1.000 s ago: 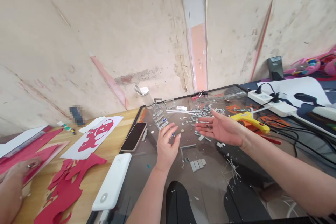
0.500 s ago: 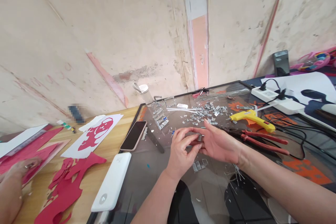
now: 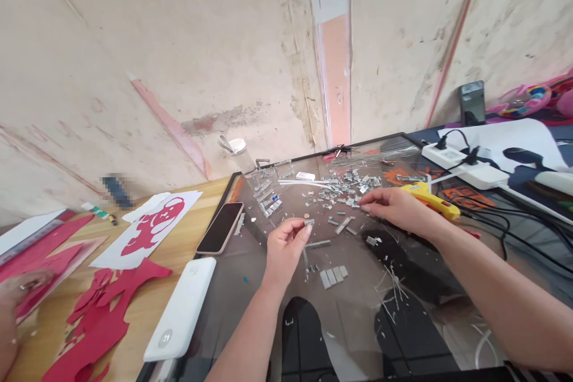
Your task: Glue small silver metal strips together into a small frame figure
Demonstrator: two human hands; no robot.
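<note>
My left hand (image 3: pixel 283 249) pinches a small silver metal piece (image 3: pixel 308 222) between thumb and fingertips, above the dark glass-like tabletop. To the right, my right hand (image 3: pixel 394 208) reaches to the near edge of a heap of small metal pieces (image 3: pixel 353 184). Its thumb and fingers are drawn together; what lies between them, if anything, I cannot make out. Between and below the hands lie loose metal strips (image 3: pixel 344 225) and a row of flat metal plates (image 3: pixel 333 276). A yellow glue gun (image 3: pixel 436 202) lies beyond my right wrist, partly covered.
Left of the tabletop are a phone (image 3: pixel 220 228), a white power bank (image 3: pixel 181 307) and red cut paper (image 3: pixel 101 331). A co-worker's hand (image 3: pixel 27 286) rests on red sheets. A clear bottle (image 3: pixel 243 158) stands behind. A power strip (image 3: pixel 465 166) with cables lies right.
My hands have separated: the right one moved away to the heap of metal pieces, while the left one shifted slightly left with a small piece in its fingertips.
</note>
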